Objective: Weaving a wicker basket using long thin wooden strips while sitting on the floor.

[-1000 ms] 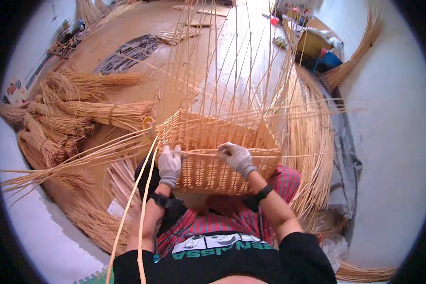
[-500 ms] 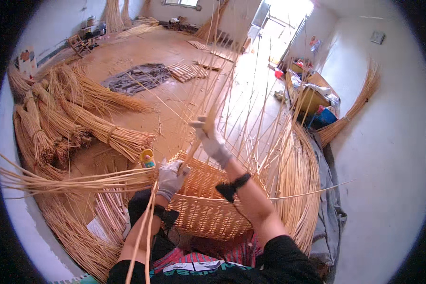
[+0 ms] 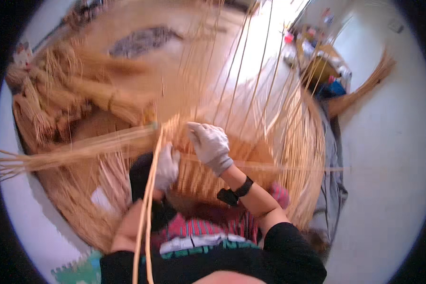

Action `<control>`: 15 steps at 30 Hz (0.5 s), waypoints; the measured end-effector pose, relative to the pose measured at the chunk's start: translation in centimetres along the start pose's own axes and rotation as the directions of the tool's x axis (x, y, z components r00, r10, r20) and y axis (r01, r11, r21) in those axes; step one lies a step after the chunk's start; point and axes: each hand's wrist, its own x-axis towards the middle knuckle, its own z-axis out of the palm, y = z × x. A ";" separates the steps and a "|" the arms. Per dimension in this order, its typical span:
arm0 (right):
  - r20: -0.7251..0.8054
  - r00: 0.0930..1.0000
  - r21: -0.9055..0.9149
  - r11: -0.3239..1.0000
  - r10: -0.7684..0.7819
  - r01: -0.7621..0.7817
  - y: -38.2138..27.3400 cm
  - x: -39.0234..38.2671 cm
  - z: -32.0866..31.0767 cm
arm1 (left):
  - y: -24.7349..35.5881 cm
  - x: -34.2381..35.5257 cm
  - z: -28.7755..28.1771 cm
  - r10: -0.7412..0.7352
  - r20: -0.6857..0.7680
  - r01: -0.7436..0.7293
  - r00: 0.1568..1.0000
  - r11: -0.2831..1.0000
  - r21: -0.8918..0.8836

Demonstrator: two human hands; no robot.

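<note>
The fingers (image 3: pixel 196 131) of the right hand (image 3: pixel 210 144), in a pale glove, are curled inward and drawn close together, their tips toward ten o'clock; whether they pinch a rod I cannot tell. With the woven basket (image 3: pixel 201 182) as the centre of the dial and twelve pointing away from the person, this hand is raised in front of the basket's upper part, near eleven o'clock. The left hand (image 3: pixel 166 165), gloved as well and blurred, is at nine o'clock, at the basket's left end, with the thumb pointing up; the blur hides whether its fingers grip anything. The basket lies just beyond the lap, above a red striped cloth (image 3: pixel 213 226) at six o'clock. Thin upright rods (image 3: pixel 235 81) rise from it between twelve and one, while a loose spray of long rods (image 3: pixel 80 147) reaches out at nine. Two pale rods (image 3: pixel 150 201) run down from ten toward seven, passing just beside the left hand. A black strap (image 3: pixel 245 186) circles the right wrist. On the floor, tied bundles (image 3: pixel 109 100) are heaped at ten, a dark pile (image 3: pixel 142 41) lies at eleven, and a long sheaf of pale rods (image 3: pixel 302 165) spreads at three, with grey cloth (image 3: pixel 335 189) just beyond it. Another bundle (image 3: pixel 364 90) leans on the wall at two, near a blue object (image 3: pixel 337 88). A green mat (image 3: pixel 80 270) shows toward eight.
</note>
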 end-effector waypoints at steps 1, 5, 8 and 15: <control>0.163 0.954 -0.080 0.967 0.250 -0.240 -1.6 -4.3 -0.2 | -1.4 0.4 0.4 0.367 -0.194 -0.303 0.910 0.907 0.292; 0.556 0.805 -0.092 0.978 0.207 -0.189 -0.8 -14.8 0.5 | -4.9 3.5 1.3 0.202 0.057 -0.206 0.978 0.974 0.095; 0.258 0.926 0.142 0.937 0.276 -0.319 2.8 -15.7 1.3 | -4.8 3.5 0.5 -0.226 0.427 0.375 0.876 0.875 -0.306; 0.299 0.855 0.648 0.568 0.424 -0.508 -0.7 -18.8 3.0 | -2.3 3.7 -2.4 0.015 0.478 0.038 0.878 0.994 -0.102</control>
